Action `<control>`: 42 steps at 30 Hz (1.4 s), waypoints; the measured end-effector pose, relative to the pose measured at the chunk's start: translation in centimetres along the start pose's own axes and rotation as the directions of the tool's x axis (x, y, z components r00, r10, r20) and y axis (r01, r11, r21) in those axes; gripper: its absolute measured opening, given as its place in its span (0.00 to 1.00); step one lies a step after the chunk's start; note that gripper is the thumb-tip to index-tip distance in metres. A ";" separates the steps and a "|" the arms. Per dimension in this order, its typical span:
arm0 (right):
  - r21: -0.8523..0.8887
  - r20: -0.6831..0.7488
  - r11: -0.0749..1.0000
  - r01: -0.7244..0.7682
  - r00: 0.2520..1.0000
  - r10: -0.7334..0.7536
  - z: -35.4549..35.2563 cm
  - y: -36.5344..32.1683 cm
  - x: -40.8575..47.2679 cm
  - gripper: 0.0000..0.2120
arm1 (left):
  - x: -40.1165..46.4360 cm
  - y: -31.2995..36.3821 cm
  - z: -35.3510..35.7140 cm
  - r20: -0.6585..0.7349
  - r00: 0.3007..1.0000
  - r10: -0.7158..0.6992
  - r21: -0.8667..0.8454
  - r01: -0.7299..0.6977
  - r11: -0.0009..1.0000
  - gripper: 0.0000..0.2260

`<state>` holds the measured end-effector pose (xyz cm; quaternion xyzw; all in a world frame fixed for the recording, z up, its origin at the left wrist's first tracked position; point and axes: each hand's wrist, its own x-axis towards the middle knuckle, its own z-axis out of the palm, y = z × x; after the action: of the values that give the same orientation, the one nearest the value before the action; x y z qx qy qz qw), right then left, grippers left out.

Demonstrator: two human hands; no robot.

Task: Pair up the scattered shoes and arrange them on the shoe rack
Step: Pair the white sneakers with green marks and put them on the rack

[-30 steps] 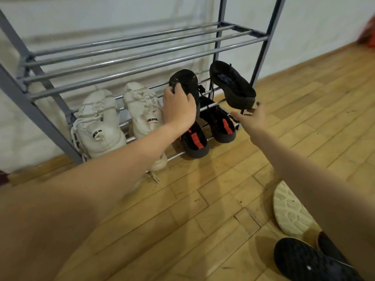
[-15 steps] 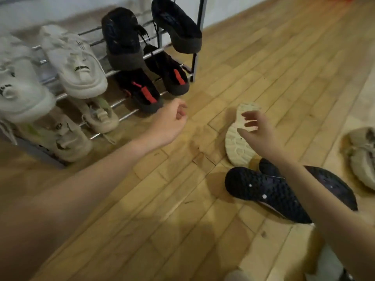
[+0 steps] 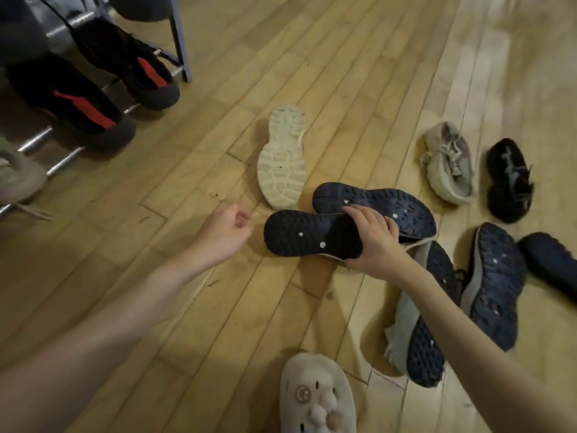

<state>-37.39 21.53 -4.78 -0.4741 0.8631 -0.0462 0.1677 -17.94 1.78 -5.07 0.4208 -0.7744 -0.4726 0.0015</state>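
Note:
Two dark-soled shoes lie sole-up on the wooden floor, the near shoe (image 3: 306,235) and the far shoe (image 3: 390,204) beside it. My right hand (image 3: 374,242) grips the heel end of the near shoe, fingers over its sole. My left hand (image 3: 223,235) hovers just left of that shoe's toe, fingers loosely curled, holding nothing. A cream shoe (image 3: 282,157) lies sole-up behind them. The shoe rack (image 3: 179,42) stands at the upper left with a black-and-red pair (image 3: 93,110) on its lowest bars.
More loose shoes lie at the right: a beige sneaker (image 3: 449,164), a black laced shoe (image 3: 509,179), and grey shoes with dark soles (image 3: 493,282). A beige clog (image 3: 315,398) with charms is at the bottom. A tan shoe (image 3: 18,179) sits on the rack's left.
My view has swung down from the rack to the floor. My right hand dropped onto the near dark-soled shoe and gripped it; my left hand came away from the rack toward the same shoe.

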 end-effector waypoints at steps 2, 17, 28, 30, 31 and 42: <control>-0.038 0.003 0.999 0.017 1.000 -0.017 0.1 0.2 0.1 0.45 | -0.1 0.0 0.8 0.043 0.996 -0.072 -0.056 0.075 0.996 0.12; -0.197 -0.452 0.914 0.355 0.795 -0.406 1.7 -2.6 -1.5 0.40 | -2.6 0.1 -1.2 0.630 0.732 -0.260 -0.600 0.671 0.435 0.27; 0.140 -0.587 0.990 0.009 0.806 0.076 1.6 -1.4 0.8 0.39 | -3.5 -0.6 -3.4 0.418 0.905 -0.077 -0.807 0.410 0.425 0.19; 0.131 -0.470 0.985 -0.112 0.868 0.161 2.1 -1.0 1.5 0.40 | -3.3 -1.4 -4.1 0.386 0.920 -0.072 -0.848 0.384 0.365 0.25; 0.119 -0.390 0.978 -0.169 0.898 0.202 2.3 -0.8 1.9 0.41 | -3.3 -1.8 -4.3 0.367 0.927 -0.078 -0.863 0.371 0.343 0.27; -0.057 0.002 0.984 -0.168 0.986 0.168 0.6 -0.8 7.6 0.50 | -3.0 -3.7 -3.2 0.272 0.952 -0.142 -0.891 0.305 0.337 0.29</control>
<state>-40.33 14.86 -7.00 -0.4044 0.9004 -0.0061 0.1605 -12.34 0.62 -4.83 0.4137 -0.3090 -0.8486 0.1153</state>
